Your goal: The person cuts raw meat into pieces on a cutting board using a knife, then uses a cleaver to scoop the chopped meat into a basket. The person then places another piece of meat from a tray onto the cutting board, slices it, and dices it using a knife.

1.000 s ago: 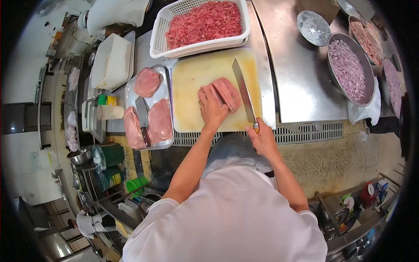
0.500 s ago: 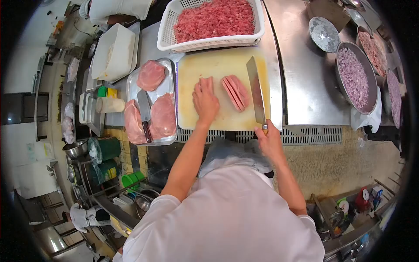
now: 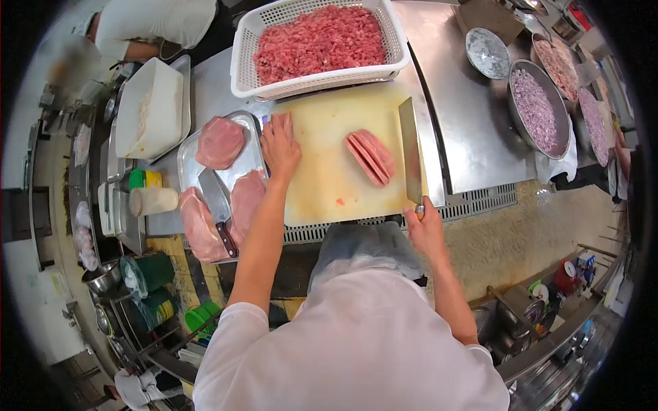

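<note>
My left hand [image 3: 280, 151] is closed over a small piece of raw meat [image 3: 286, 123] at the left edge of the yellowish cutting board [image 3: 322, 171]. My right hand [image 3: 425, 222] grips the handle of a cleaver [image 3: 411, 147], whose broad blade lies along the board's right side. Between the hands rests a stack of sliced raw meat [image 3: 370, 157], its slices leaning together. To the left, a metal tray [image 3: 188, 164] bears large raw meat pieces [image 3: 221, 142] and a knife [image 3: 218, 205] with a dark handle.
A white perforated basket [image 3: 319, 81] of chopped meat stands behind the board. Left are a white bin [image 3: 147, 120] and a plastic cup [image 3: 161, 201]. Bowls of chopped onion [image 3: 538, 113] and meat [image 3: 555, 65] stand on the right. Another person's white sleeve [image 3: 154, 27] shows at upper left.
My left hand has slid the meat piece leftward across the board to its edge, away from the sliced stack. My right hand still holds the cleaver at the right. The view has shifted.
</note>
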The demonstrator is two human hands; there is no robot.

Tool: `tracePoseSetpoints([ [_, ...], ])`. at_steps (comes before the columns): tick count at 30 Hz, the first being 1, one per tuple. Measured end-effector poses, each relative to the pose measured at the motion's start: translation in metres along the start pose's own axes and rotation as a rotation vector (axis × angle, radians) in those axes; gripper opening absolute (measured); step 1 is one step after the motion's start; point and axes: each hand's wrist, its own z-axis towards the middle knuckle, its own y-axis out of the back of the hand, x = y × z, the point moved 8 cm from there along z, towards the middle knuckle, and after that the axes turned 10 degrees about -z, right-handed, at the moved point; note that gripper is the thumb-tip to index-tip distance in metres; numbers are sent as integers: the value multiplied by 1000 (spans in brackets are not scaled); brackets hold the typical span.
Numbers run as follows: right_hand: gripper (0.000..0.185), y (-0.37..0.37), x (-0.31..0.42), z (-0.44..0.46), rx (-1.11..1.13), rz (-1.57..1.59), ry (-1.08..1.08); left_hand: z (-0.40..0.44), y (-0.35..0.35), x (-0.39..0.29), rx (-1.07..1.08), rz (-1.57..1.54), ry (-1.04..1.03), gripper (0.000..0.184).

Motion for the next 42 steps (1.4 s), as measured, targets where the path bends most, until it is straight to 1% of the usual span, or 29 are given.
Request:
tracePoseSetpoints([
  [1, 30, -3, -4, -2, -16, -13, -5, 0, 1, 0, -1, -14, 23, 80],
  [3, 24, -9, -7, -3, -93, -33, 68, -1, 2, 3, -4, -39, 73, 79],
  [4, 21, -11, -6, -4, -132, -43, 108, -1, 3, -1, 18, 26, 9, 79],
  [6, 28, -13, -9, -8, -104, -41, 19, -1, 2, -11, 55, 152, -119, 79],
  [7, 32, -14, -7, -10, -89, -39, -25, 0, 1, -10, 86, 156, -112, 80],
  [9, 34, -18, -6, -11, -137, -73, 18, 2, 1, -7, 151, 172, -105, 83],
  [12, 38, -20, 7, -17, -187, -104, 66, 3, 11, -15, 165, 102, -131, 73],
  [15, 42, -18, 8, -15, -177, -115, 108, 0, 25, -35, 183, 293, -120, 76],
  [18, 44, -15, 4, -7, -111, -155, 133, -13, 24, -63, 100, 17, -380, 80],
  [20, 44, -12, 1, -6, -85, -193, 142, -23, -22, -80, 432, -231, -532, 84],
  [22, 44, -11, -2, -5, -51, -160, 142, -26, -21, -136, 532, -213, -582, 80],
  [25, 45, -1, 6, -3, -36, -135, 176, -23, -39, -182, 608, 37, -733, 68],
  [27, 47, 3, -4, 2, -35, -133, 202, -21, -66, -188, 793, 129, -751, 64],
  [28, 45, 4, -12, 8, -20, -101, 203, -21, -79, -188, 887, 175, -757, 62],
  [30, 42, 9, -16, 12, 11, -34, 197, -18, -88, -193, 898, 232, -819, 62],
  [31, 39, 13, -18, 10, 54, 39, 132, -18, -92, -195, 909, 261, -851, 62],
  [33, 34, 19, -19, 3, 141, 189, 3, -15, -100, -197, 963, 288, -842, 60],
  [36, 28, 18, -33, 9, 138, 282, -1, -10, -108, -199, 984, 289, -864, 56],
  [39, 27, 26, -28, 8, 180, 285, -27, -8, -112, -203, 981, 338, -883, 50],
  [42, 21, 25, -35, 13, 181, 326, -38, -11, -112, -202, 972, 376, -902, 45],
])
